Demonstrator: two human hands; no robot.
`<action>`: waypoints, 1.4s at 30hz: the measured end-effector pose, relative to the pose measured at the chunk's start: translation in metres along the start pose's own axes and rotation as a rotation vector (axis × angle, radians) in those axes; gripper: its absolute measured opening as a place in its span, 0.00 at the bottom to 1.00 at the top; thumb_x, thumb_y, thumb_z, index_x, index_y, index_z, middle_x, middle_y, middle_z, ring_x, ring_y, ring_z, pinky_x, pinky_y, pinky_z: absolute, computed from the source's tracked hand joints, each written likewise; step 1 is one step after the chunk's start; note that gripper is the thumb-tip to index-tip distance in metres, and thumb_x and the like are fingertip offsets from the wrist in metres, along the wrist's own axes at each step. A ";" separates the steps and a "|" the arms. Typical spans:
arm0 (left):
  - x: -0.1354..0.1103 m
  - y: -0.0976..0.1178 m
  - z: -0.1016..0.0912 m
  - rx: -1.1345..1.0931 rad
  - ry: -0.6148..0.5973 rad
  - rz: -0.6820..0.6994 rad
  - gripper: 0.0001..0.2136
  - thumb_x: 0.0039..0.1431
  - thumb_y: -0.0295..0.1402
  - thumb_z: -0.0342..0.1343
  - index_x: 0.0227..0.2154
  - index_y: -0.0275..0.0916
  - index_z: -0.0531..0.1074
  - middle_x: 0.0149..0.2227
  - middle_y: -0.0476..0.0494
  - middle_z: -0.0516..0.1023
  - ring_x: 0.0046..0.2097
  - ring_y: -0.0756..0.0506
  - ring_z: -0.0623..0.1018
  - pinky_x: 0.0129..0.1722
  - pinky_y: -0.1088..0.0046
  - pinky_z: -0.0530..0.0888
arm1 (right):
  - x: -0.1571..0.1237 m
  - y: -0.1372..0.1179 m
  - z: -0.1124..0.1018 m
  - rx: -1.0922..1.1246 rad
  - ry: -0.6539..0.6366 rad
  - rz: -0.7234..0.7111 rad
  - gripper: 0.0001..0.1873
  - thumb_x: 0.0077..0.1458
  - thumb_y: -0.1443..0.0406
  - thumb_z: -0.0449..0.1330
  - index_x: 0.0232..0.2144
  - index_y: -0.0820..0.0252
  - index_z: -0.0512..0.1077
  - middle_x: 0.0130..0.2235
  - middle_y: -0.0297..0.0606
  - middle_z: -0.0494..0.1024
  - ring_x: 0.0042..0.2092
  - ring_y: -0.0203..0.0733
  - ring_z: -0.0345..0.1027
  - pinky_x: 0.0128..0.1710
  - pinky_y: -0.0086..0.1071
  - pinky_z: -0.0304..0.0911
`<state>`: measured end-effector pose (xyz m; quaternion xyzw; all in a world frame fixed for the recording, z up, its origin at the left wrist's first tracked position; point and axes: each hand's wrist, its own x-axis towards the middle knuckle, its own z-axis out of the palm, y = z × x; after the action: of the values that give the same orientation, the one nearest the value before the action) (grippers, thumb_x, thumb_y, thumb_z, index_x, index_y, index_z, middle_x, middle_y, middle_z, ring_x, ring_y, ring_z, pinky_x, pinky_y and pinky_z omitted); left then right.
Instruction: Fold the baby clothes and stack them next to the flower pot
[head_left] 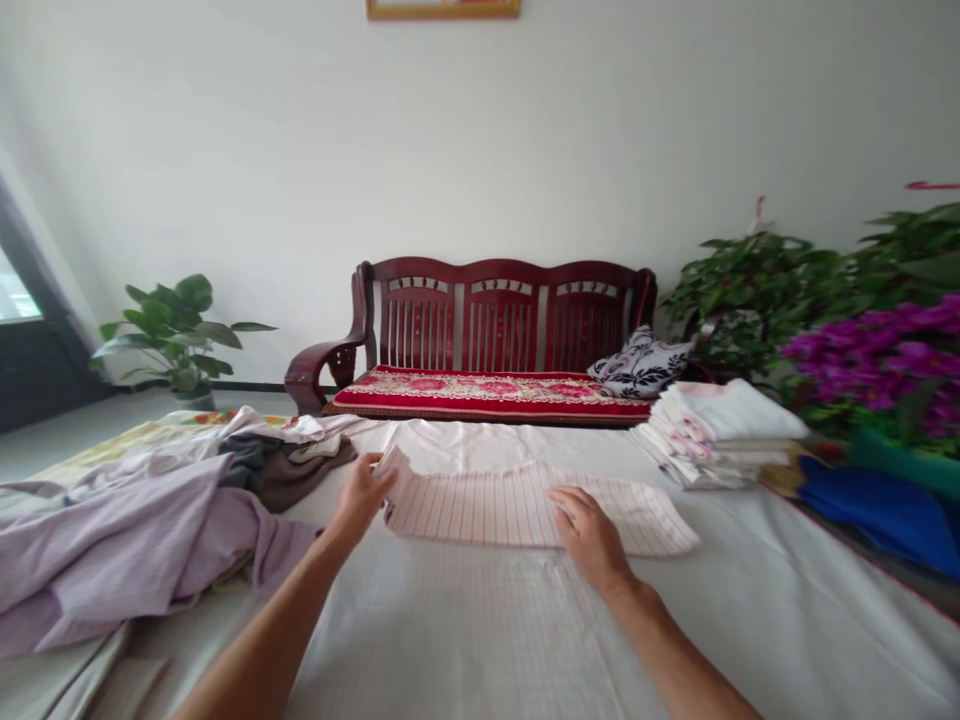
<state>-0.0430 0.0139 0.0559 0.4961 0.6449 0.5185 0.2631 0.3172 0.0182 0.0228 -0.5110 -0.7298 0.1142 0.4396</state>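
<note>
Your left hand (363, 494) pinches the striped cloth (472, 507); your right hand (591, 535) lies loosely spread on it: smooth outward, edges straight.

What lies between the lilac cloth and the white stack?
In the head view, the striped cloth lies between the lilac cloth and the white stack, with the left hand at its left end and right hand near its middle.
</note>
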 end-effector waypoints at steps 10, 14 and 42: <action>-0.070 0.052 0.133 0.058 -0.351 0.230 0.28 0.56 0.30 0.56 0.60 0.42 0.58 0.47 0.42 0.77 0.34 0.50 0.77 0.33 0.73 0.74 | -0.006 -0.053 0.013 1.043 -0.342 0.463 0.30 0.58 0.44 0.55 0.54 0.56 0.70 0.48 0.44 0.80 0.43 0.45 0.76 0.39 0.37 0.70; -0.089 0.049 0.156 -0.071 -0.524 0.303 0.30 0.59 0.30 0.55 0.63 0.45 0.53 0.56 0.39 0.73 0.41 0.47 0.79 0.37 0.70 0.77 | -0.006 -0.054 0.012 1.013 -0.294 0.465 0.27 0.56 0.45 0.58 0.50 0.55 0.72 0.45 0.41 0.80 0.43 0.47 0.76 0.38 0.37 0.71; -0.085 0.020 0.146 0.595 -0.418 0.692 0.17 0.64 0.29 0.49 0.52 0.42 0.75 0.61 0.40 0.71 0.64 0.37 0.65 0.64 0.57 0.64 | 0.014 0.053 -0.098 -0.363 0.233 0.745 0.28 0.54 0.56 0.50 0.55 0.54 0.72 0.48 0.47 0.79 0.48 0.56 0.73 0.44 0.41 0.65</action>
<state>0.1210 -0.0049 0.0123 0.8276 0.4962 0.2584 0.0463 0.4245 0.0264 0.0553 -0.8182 -0.4491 0.0764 0.3507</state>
